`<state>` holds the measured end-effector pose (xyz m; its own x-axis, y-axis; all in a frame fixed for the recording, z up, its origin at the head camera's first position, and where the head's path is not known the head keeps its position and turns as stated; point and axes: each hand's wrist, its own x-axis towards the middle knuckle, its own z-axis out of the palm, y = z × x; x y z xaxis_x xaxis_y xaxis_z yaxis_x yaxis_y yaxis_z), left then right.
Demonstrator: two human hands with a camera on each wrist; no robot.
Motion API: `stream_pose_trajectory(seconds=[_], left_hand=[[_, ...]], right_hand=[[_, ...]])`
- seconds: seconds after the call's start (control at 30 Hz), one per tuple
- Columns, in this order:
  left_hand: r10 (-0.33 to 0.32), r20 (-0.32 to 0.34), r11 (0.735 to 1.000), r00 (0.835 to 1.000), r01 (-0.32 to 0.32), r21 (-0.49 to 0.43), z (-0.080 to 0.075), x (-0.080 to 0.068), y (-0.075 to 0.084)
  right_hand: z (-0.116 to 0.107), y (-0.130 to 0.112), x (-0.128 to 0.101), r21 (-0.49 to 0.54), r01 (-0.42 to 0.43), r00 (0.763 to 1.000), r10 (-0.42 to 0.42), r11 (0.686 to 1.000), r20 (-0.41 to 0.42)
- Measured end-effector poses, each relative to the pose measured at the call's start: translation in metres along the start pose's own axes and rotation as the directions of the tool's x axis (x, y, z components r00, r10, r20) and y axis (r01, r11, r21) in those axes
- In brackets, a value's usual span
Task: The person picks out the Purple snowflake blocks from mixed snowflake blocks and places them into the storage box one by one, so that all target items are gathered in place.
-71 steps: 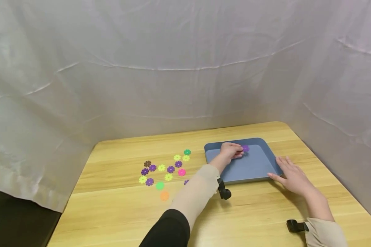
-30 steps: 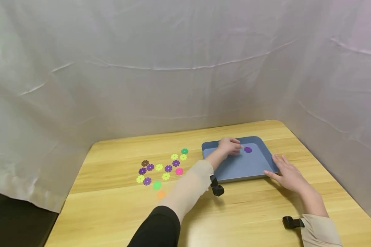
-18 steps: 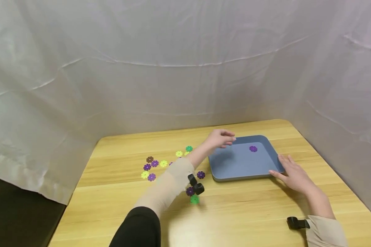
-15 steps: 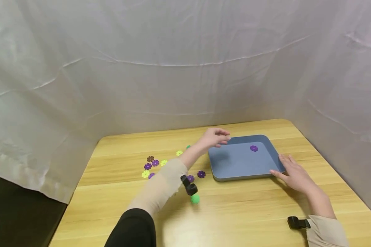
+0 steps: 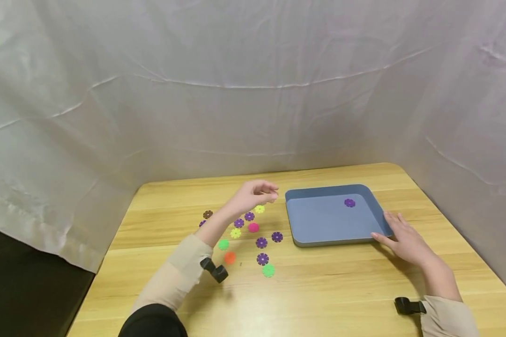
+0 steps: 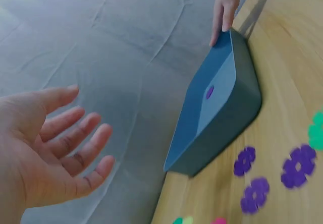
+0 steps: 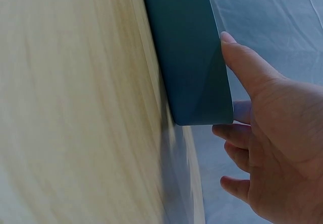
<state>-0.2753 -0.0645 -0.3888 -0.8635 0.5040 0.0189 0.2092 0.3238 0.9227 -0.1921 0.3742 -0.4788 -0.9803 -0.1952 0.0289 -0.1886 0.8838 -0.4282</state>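
My left hand (image 5: pixel 253 194) hovers over the discs left of the tray, its fingers loosely bent and nothing between them. In the left wrist view the left hand (image 6: pixel 60 148) shows an empty palm. The shallow blue-grey tray (image 5: pixel 333 222) holds one purple notched plastic disc (image 5: pixel 349 202) near its far right. My right hand (image 5: pixel 409 238) rests at the tray's near right corner. In the right wrist view the thumb of the right hand (image 7: pixel 287 133) touches the rim, with the other fingers around the corner, partly hidden by the tray.
Several notched discs lie flat on the wooden table (image 5: pixel 320 290): a pink disc (image 5: pixel 253 227), an orange disc (image 5: pixel 229 258), a brown disc (image 5: pixel 208 214), a green disc (image 5: pixel 268 270), plus purple and yellow ones. My left arm covers some. A grey curtain (image 5: pixel 253 121) stands behind.
My left hand has let go of the purple disc, which now lies in the tray. That hand has moved left, out of the tray. The right hand stays at the corner.
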Motion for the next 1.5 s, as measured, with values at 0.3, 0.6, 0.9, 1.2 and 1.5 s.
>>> stream_pose_trajectory(seconds=[0.3, 0.6, 0.9, 1.2, 1.5], left_hand=[[0.024, -0.023, 0.999, 0.999, -0.023, 0.045, -0.007, -0.048, -0.031], [-0.005, 0.071, 0.996, 0.997, -0.001, 0.087, 0.008, -0.07, -0.074], [-0.026, 0.217, 0.986, 0.976, -0.01, 0.165, 0.027, -0.078, -0.101], [0.005, 0.283, 0.929, 0.959, -0.11, 0.354, 0.037, -0.08, -0.105], [-0.026, 0.221, 0.943, 0.975, -0.05, 0.329, 0.039, -0.08, -0.106]], right_hand=[[0.0, -0.002, -0.002, 0.004, -0.002, 1.0, 0.002, 1.0, -0.002], [0.0, -0.004, -0.003, 0.014, -0.002, 1.0, 0.002, 1.0, -0.004], [0.002, -0.001, -0.003, 0.015, -0.003, 1.0, 0.003, 1.0, -0.004], [0.002, 0.0, -0.002, 0.016, -0.005, 1.0, 0.005, 1.0, 0.002], [0.002, -0.001, -0.002, 0.017, -0.006, 1.0, 0.006, 1.0, 0.0]])
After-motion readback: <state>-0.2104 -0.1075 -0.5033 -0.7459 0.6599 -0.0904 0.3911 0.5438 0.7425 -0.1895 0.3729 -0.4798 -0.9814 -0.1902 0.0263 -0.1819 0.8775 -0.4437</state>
